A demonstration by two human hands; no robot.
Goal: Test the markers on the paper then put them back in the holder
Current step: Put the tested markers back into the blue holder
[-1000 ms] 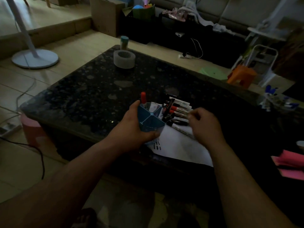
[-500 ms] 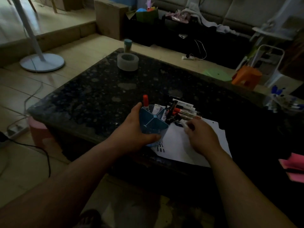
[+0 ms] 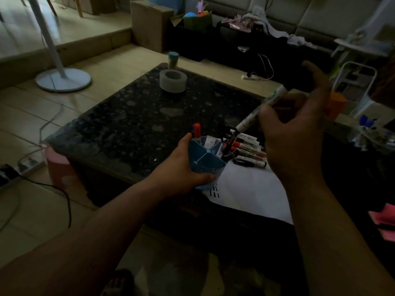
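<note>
Holder (image 3: pixel 206 160) at the near left corner of the paper (image 3: pixel 245 189): we are gripping it with our left hand (image 3: pixel 181 169), seemingly steadying it. Our right hand (image 3: pixel 295 133) is pinching a white marker (image 3: pixel 250 118), dark end angling down toward the holder, probably for returning; more markers (image 3: pixel 250 151) are lying just right.

The scene is dim and underexposed; daylight enters from the upper left of the frame and brightens the tiled floor (image 3: pixel 25 28) there. The lower half sinks into heavy shadow. The white paper (image 3: pixel 252 189) is the brightest patch near centre, and the holder (image 3: pixel 206 159) beside it looks fairly sharp. The right hand (image 3: pixel 299 129) and its marker (image 3: pixel 256 112) are motion-blurred. Wide-angle distortion bends lines near the edges.
</note>
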